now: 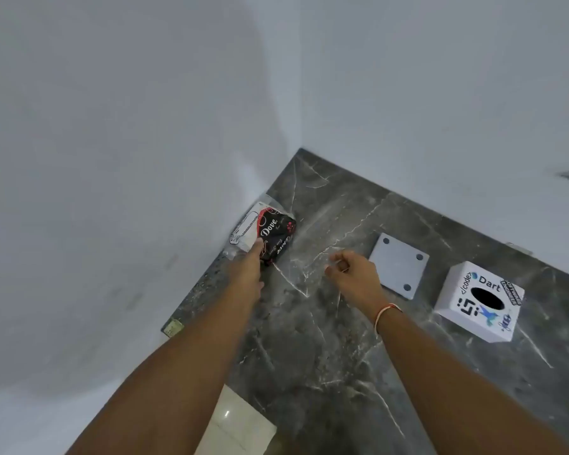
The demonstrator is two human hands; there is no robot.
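A black and white Dove packet in clear plastic [270, 229] lies on the dark marble counter [326, 339], close to the left wall. My left hand [248, 267] reaches to the packet, its thumb on the packet's near edge; the fingers are hidden under it. To the right, my right hand [352, 274] hovers over the counter with curled fingers and pinches something small and thin that I cannot make out. A red and white thread band circles the right wrist.
A flat grey square plate with three holes [398, 266] lies right of my right hand. Further right stands a white sticker-covered box with a round hole on top [478, 302]. White walls meet at the counter's far corner. A pale floor tile [237, 421] shows below the counter's near edge.
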